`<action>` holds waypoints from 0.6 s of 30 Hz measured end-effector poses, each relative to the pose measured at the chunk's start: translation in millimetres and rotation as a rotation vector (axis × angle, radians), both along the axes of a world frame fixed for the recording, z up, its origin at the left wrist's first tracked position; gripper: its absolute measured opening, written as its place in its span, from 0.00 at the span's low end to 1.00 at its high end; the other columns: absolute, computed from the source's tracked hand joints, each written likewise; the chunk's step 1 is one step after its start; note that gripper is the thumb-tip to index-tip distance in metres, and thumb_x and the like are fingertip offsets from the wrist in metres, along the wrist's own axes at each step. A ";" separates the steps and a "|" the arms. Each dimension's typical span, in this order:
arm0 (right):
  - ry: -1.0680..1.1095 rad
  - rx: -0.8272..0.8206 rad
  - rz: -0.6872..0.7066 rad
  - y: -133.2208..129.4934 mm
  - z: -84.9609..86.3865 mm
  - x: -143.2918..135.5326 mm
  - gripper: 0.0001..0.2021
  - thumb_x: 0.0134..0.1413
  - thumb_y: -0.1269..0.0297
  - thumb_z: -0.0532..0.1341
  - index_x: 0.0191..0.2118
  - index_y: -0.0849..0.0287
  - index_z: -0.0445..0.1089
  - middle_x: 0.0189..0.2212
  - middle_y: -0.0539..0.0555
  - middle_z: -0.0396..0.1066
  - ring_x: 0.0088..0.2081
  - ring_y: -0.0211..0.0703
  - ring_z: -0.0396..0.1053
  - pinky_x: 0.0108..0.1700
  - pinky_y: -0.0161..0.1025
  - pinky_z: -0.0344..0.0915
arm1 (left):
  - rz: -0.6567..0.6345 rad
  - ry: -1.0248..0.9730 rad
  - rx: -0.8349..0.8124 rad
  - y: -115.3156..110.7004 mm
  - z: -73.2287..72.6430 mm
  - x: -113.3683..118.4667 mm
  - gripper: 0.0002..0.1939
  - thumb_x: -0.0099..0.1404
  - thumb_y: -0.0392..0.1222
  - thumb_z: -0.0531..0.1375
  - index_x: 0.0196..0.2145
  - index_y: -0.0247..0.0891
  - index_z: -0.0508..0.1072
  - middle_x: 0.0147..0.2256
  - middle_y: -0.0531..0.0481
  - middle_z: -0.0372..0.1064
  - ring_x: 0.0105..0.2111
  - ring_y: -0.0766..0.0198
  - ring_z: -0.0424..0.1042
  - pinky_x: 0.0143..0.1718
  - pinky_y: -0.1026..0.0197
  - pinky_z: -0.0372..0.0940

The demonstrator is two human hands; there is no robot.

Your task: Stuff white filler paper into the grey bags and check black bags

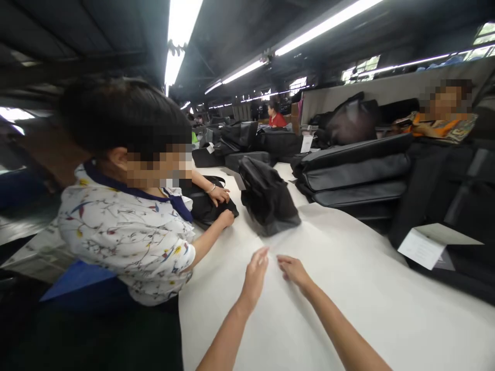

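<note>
My left hand (pixel 256 273) is raised over the white table (pixel 340 288), fingers stretched forward, holding nothing. Across a small gap, my right hand (pixel 296 270) points its loosely bent fingers toward the left one, and nothing shows between them. A black bag (pixel 266 198) stands tilted on the white surface just beyond my fingertips, apart from both hands; its lower edge looks slightly blurred. To the left, a co-worker's two hands (pixel 221 198) rest on another black bag (pixel 204 206) lying on the table.
A person in a patterned white shirt (pixel 127 237) stands close at my left. Stacked black bags (pixel 356 172) line the right side, with a folded white paper (pixel 423 247) in front. More black bags (pixel 278 144) lie at the back, and another person (pixel 444 113) is behind the stack.
</note>
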State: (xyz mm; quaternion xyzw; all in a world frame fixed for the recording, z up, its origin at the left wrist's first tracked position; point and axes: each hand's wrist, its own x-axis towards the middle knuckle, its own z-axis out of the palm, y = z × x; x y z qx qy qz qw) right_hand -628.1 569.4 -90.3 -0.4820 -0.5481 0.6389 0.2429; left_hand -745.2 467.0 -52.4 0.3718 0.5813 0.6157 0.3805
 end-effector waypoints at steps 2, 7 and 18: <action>0.015 -0.044 -0.008 -12.2 -7.9 -2.5 0.10 0.52 0.62 0.64 0.38 0.63 0.73 0.28 0.51 0.71 0.28 0.39 0.69 0.31 0.37 0.68 | -0.037 0.079 -0.120 -39.8 -43.2 24.0 0.19 0.67 0.47 0.55 0.53 0.39 0.73 0.55 0.41 0.69 0.58 0.53 0.66 0.63 0.48 0.59; 0.190 -0.082 -0.085 -79.4 -30.8 63.1 0.11 0.41 0.59 0.63 0.32 0.60 0.75 0.31 0.53 0.75 0.33 0.43 0.72 0.40 0.39 0.70 | 0.094 0.541 -0.052 -111.3 -134.0 65.2 0.16 0.67 0.39 0.51 0.42 0.41 0.78 0.52 0.42 0.72 0.54 0.53 0.71 0.56 0.49 0.68; -0.370 0.144 -0.577 -69.8 -14.0 348.9 0.20 0.36 0.56 0.60 0.39 0.56 0.74 0.31 0.53 0.75 0.29 0.46 0.73 0.33 0.41 0.71 | 0.201 0.901 0.078 -55.2 -122.0 86.1 0.14 0.66 0.36 0.49 0.34 0.41 0.75 0.38 0.48 0.75 0.41 0.56 0.75 0.42 0.54 0.72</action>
